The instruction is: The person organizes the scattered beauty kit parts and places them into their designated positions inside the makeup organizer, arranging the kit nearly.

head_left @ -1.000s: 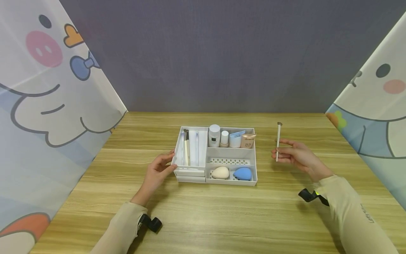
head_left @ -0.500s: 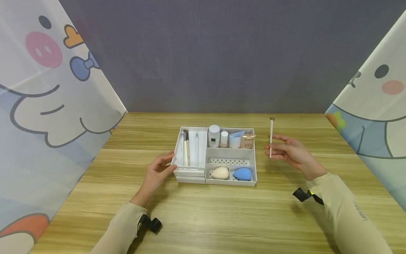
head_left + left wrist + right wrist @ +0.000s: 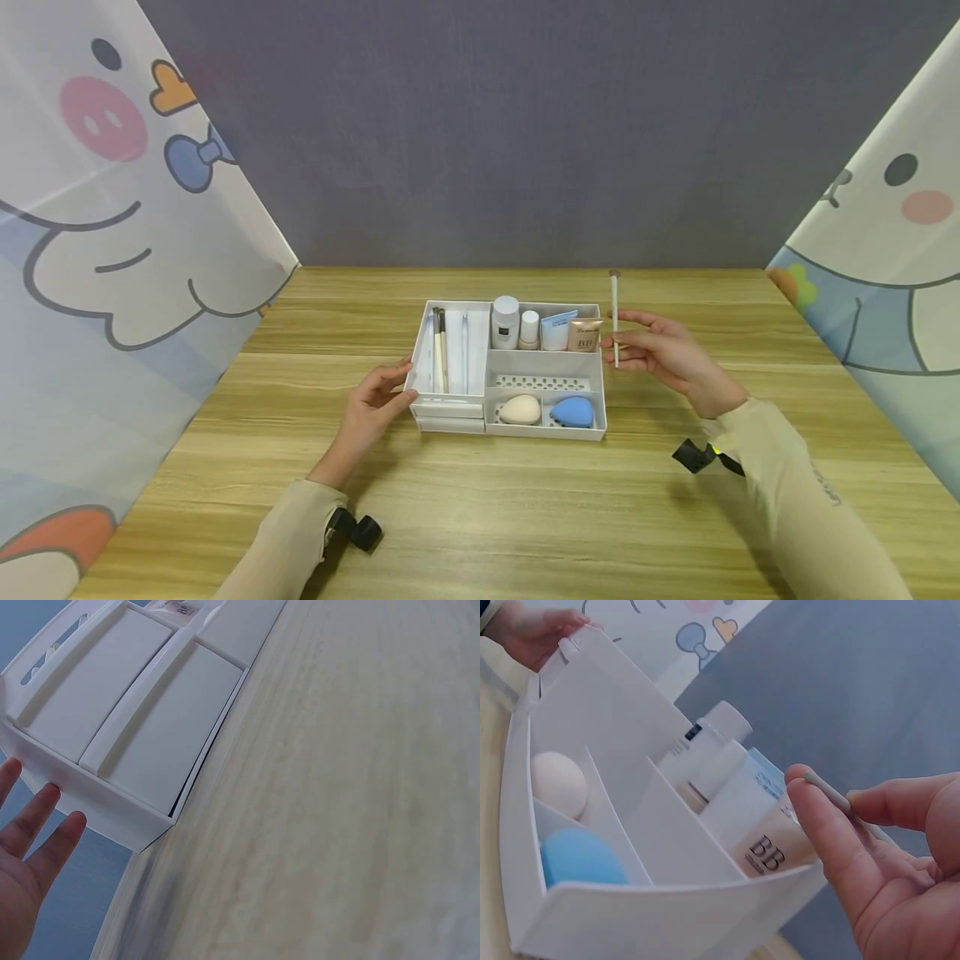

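Note:
A white makeup organizer (image 3: 545,363) stands mid-table, its left tray lined with several slim brushes (image 3: 441,350). My left hand (image 3: 378,398) rests its fingers and thumb against the organizer's left side; in the left wrist view the fingertips (image 3: 49,793) touch the wall beside two drawers (image 3: 161,727). Between thumb and fingers my right hand (image 3: 663,350) pinches a makeup brush (image 3: 616,312) with a white handle, held upright with its dark bristles on top. That hand is just right of the organizer, close to the tan BB tube (image 3: 584,335).
In the back compartment are a white bottle (image 3: 506,323), a small white-capped bottle (image 3: 529,329) and a pale blue tube (image 3: 557,331). A cream sponge (image 3: 521,409) and a blue sponge (image 3: 573,412) sit in front. A grey partition (image 3: 540,133) rises behind the wooden table (image 3: 525,517).
My right hand has moved left with the makeup brush, from well right of the organizer to its right edge. The left hand and the organizer have stayed in place.

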A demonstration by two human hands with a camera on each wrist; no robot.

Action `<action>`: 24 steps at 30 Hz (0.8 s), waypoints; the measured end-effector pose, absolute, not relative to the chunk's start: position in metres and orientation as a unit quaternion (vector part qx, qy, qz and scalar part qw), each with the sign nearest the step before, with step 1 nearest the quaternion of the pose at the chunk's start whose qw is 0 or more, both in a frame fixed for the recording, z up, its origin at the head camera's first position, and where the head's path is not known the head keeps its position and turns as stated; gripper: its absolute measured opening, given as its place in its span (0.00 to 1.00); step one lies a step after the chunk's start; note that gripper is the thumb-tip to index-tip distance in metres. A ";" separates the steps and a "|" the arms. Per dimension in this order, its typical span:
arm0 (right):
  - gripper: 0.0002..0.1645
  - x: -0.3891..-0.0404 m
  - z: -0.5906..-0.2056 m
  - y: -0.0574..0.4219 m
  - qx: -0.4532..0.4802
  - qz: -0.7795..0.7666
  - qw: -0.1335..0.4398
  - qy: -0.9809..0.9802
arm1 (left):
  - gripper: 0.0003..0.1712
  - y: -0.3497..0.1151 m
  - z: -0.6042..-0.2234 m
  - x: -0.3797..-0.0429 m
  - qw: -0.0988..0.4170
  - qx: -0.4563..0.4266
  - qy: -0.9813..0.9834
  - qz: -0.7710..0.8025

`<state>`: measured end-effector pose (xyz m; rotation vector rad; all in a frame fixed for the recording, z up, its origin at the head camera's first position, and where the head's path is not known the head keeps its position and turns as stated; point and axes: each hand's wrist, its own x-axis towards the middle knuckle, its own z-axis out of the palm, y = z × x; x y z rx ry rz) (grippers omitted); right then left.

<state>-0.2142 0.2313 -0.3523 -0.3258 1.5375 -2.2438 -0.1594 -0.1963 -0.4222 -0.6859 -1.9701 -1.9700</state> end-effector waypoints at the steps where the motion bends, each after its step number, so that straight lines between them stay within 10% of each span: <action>1: 0.23 -0.214 -0.352 0.229 -0.118 -0.803 0.201 0.549 | 0.20 -0.196 -0.422 -0.159 0.136 -0.237 -0.680 -0.680; 24: 0.23 -0.212 -0.350 0.190 -0.171 -0.785 0.226 0.551 | 0.19 -0.196 -0.422 -0.159 0.136 -0.231 -0.685 -0.677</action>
